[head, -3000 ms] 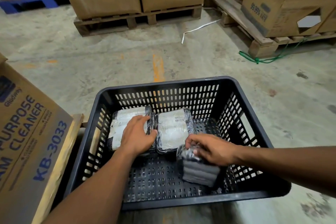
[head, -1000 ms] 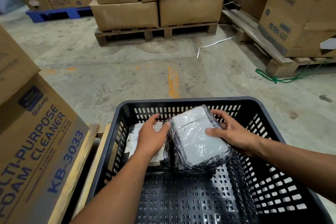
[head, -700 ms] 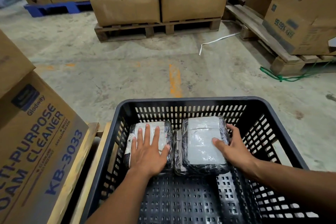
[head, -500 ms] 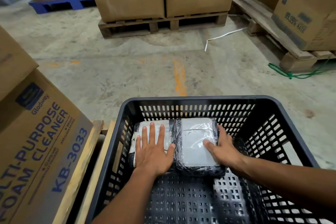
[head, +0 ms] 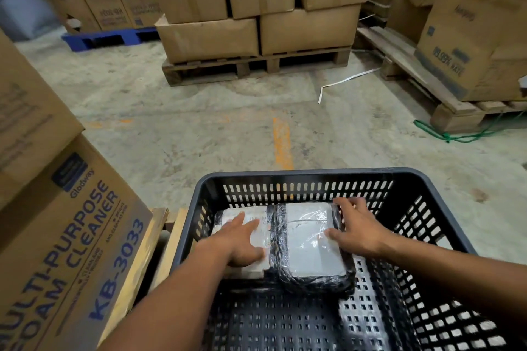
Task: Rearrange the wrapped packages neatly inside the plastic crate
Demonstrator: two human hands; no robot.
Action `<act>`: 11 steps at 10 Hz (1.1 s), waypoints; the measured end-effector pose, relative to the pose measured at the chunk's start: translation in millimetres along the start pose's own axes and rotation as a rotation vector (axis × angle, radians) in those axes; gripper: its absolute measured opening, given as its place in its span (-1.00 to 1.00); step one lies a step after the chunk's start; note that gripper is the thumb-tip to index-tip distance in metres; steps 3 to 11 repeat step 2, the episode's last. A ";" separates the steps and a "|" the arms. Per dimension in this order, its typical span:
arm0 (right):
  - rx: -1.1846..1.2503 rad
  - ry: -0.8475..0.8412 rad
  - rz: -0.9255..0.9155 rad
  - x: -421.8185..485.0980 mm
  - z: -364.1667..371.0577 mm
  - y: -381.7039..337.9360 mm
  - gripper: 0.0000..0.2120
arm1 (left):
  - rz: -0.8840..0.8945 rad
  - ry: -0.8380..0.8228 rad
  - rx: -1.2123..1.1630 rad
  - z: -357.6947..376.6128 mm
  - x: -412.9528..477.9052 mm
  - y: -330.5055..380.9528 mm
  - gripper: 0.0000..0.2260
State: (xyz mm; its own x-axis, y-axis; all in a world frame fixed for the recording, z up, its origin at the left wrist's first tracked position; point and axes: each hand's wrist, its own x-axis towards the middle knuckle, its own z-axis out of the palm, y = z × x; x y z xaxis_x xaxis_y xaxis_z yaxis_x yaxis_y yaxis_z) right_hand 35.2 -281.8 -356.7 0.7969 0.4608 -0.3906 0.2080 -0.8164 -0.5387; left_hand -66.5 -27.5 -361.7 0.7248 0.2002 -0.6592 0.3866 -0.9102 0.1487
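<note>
Black stretch film is wrapping both packages, and we are finding them side by side against the far wall of the plastic crate [head: 316, 174], toward its 11 o'clock corner. We are laying our left hand [head: 242, 239] flat, fingers extended, on top of the left wrapped package [head: 245, 218], pressing rather than gripping. Our right hand [head: 356, 232] is cupping the right wrapped package [head: 310, 251] from its 3 o'clock edge, thumb on the top face and fingers curling along the side, so we are judging it a loose hold, not a closed grasp. Each package is running its long axis from 6 to 12 o'clock, and the two are touching along their inner edges. The right hand is the nearer one to the open room: from 3 o'clock round to 6 o'clock the perforated crate floor is showing bare, so any further package would likely be going there. Toward 9 o'clock the left package is sitting close to the crate wall, leaving little slack. Beyond that wall, a foam cleaner carton [head: 65, 236] is crowding our left elbow.
</note>
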 end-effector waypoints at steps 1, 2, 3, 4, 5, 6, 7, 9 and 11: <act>-0.096 -0.195 -0.132 -31.5 -51.9 -15.3 -0.40 | 0.017 -0.090 0.099 -48.6 -25.8 0.7 -0.25; 0.003 -0.350 -0.171 -88.5 -88.5 -14.3 -0.63 | 0.155 -0.026 0.080 -68.5 -83.4 3.2 -0.33; 0.003 -0.350 -0.171 -88.5 -88.5 -14.3 -0.63 | 0.155 -0.026 0.080 -68.5 -83.4 3.2 -0.33; 0.003 -0.350 -0.171 -88.5 -88.5 -14.3 -0.63 | 0.155 -0.026 0.080 -68.5 -83.4 3.2 -0.33; 0.003 -0.350 -0.171 -88.5 -88.5 -14.3 -0.63 | 0.155 -0.026 0.080 -68.5 -83.4 3.2 -0.33; 0.003 -0.350 -0.171 -88.5 -88.5 -14.3 -0.63 | 0.155 -0.026 0.080 -68.5 -83.4 3.2 -0.33; 0.003 -0.350 -0.171 -88.5 -88.5 -14.3 -0.63 | 0.155 -0.026 0.080 -68.5 -83.4 3.2 -0.33; 0.003 -0.350 -0.171 -88.5 -88.5 -14.3 -0.63 | 0.155 -0.026 0.080 -68.5 -83.4 3.2 -0.33; 0.003 -0.350 -0.171 -88.5 -88.5 -14.3 -0.63 | 0.155 -0.026 0.080 -68.5 -83.4 3.2 -0.33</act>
